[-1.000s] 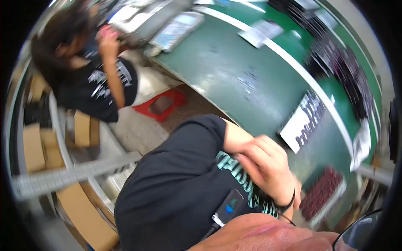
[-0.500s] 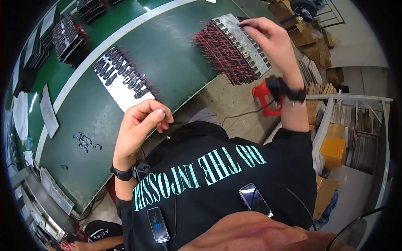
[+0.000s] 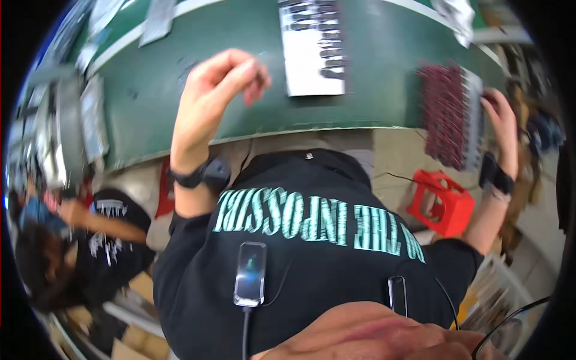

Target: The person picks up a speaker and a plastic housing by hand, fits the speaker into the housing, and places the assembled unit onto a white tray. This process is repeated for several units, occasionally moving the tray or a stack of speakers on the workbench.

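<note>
My left hand (image 3: 223, 90) hovers over the green table, left of a white board (image 3: 306, 75) that carries rows of small black parts (image 3: 331, 51). Its fingers are curled in toward the thumb and smeared by motion; whatever they may pinch cannot be made out. Far to the right, my right hand (image 3: 503, 117) reaches the outer side of a tall stack (image 3: 443, 114) bristling with thin red wires. Thumb and fingertips come together at the edge of the grey plate (image 3: 474, 120) on that stack. Any small piece between them is too blurred to see.
The green table (image 3: 372, 78) has its front edge just before my body. Faint loose black parts (image 3: 187, 69) lie behind my left hand. A red stool (image 3: 447, 210) stands below the stack. At lower left another person (image 3: 114, 234) sits at work. Crumpled white wrapping (image 3: 454, 18) lies at the far right.
The whole view has swung left, so board and stack appear farther right. My right hand has shifted from above the top plate to its outer edge. My left hand stays curled, now farther from the board.
</note>
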Available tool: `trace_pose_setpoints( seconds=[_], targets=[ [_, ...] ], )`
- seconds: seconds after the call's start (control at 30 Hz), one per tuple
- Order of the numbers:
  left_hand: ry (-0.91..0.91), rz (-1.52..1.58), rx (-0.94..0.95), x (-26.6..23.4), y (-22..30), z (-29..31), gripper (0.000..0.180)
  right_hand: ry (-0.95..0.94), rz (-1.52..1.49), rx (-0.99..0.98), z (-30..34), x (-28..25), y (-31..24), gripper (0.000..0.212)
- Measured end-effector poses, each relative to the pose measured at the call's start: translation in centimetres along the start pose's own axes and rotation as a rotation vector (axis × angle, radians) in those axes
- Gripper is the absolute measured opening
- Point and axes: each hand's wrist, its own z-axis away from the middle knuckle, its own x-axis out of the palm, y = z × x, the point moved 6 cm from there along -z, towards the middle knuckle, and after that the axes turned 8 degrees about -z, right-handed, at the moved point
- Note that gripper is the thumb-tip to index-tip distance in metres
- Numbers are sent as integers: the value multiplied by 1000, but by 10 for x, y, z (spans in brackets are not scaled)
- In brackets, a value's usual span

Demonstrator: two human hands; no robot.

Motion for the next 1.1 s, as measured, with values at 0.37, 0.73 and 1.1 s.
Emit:
trace_pose_setpoints(
  seconds=[0.37,0.73,1.1],
  targets=[
    [550,-1103,-50,-86,-37,62,16,-141,-138,67,-17,5,24,20],
    [279,-1516,271,-61,-30,52,12,-142,-234,31,-14,7,37,18],
    [298,-1735,355,-43,-44,30,8,408,-278,-93,38,-21,-89,19]
  ],
)
